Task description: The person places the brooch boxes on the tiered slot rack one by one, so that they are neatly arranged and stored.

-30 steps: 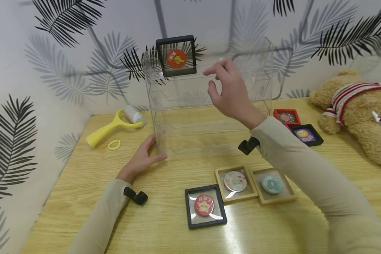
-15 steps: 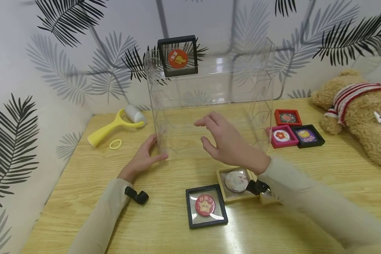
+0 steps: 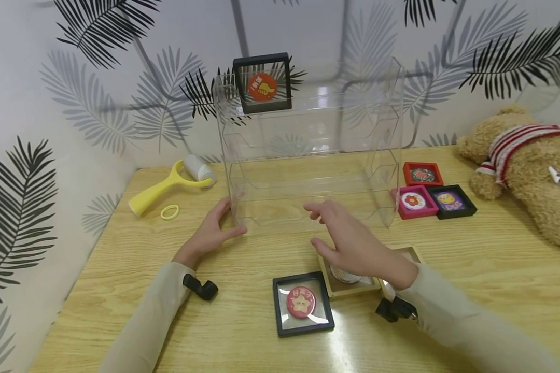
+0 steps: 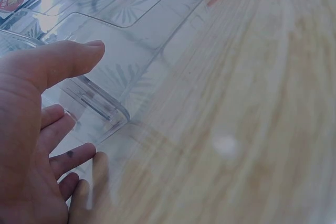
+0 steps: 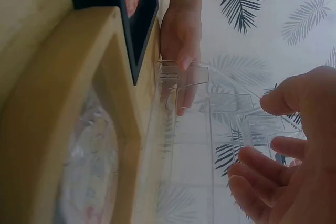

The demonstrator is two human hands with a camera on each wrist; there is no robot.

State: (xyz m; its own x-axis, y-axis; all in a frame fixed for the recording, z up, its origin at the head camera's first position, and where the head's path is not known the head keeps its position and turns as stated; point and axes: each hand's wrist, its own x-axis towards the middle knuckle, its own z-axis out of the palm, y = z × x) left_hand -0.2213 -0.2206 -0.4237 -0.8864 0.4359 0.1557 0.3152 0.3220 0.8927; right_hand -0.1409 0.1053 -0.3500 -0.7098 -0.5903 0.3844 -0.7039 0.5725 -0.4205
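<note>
A clear tiered display rack stands against the wall. On its top tier, at the left, is a black frame with an orange badge. My left hand rests at the rack's lower left corner, thumb in front and fingers along the side. With nothing in its fingers, my right hand hovers above a wooden frame with a round badge, partly covering it. Another wooden frame is mostly hidden behind the right wrist. Left of these lies a black frame with a red star badge.
Small red, pink and black frames lie right of the rack. A teddy bear lies farther right. At the left are a yellow Y-shaped handle, a grey-white cylinder and a yellow ring.
My right hand has come down from the rack's upper tier, near the orange-badge frame, to above the wooden frames. My left hand has stayed at the rack's corner.
</note>
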